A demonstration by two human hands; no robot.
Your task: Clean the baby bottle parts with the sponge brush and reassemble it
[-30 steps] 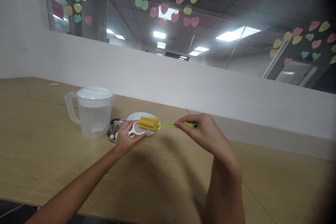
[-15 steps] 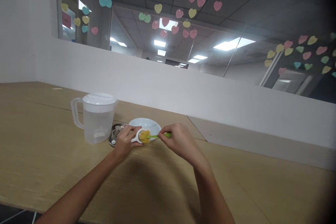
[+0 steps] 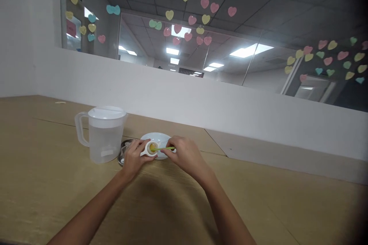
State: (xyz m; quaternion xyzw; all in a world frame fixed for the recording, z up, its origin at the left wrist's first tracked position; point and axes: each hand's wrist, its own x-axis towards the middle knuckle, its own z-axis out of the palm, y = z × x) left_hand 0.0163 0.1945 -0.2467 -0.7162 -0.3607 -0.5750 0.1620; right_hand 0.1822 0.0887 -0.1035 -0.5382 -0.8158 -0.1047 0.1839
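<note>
My left hand point(image 3: 134, 159) is closed round a white-rimmed bottle point(image 3: 147, 148) with a side handle, its round mouth tilted toward the right. In that mouth sits the yellow sponge head of a bottle brush point(image 3: 162, 149). My right hand point(image 3: 186, 157) pinches the brush's thin green handle. Behind both hands lies a white bowl point(image 3: 156, 136), partly covered by them. Beside my left hand, a round metal dish point(image 3: 120, 159) holds small clear and white parts that are too small to name.
A lidded translucent plastic pitcher point(image 3: 105, 138) with liquid in it stands left of the dish. All this rests on a wooden table point(image 3: 71, 191) against a white wall point(image 3: 172, 95). A small flat pale piece point(image 3: 60, 102) lies at the back left. Heart-shaped stickers dot the window above.
My right hand has moved left, pushing the brush's yellow head from outside the mouth into the bottle. My left hand keeps its grip on the bottle. The view has tilted slightly.
</note>
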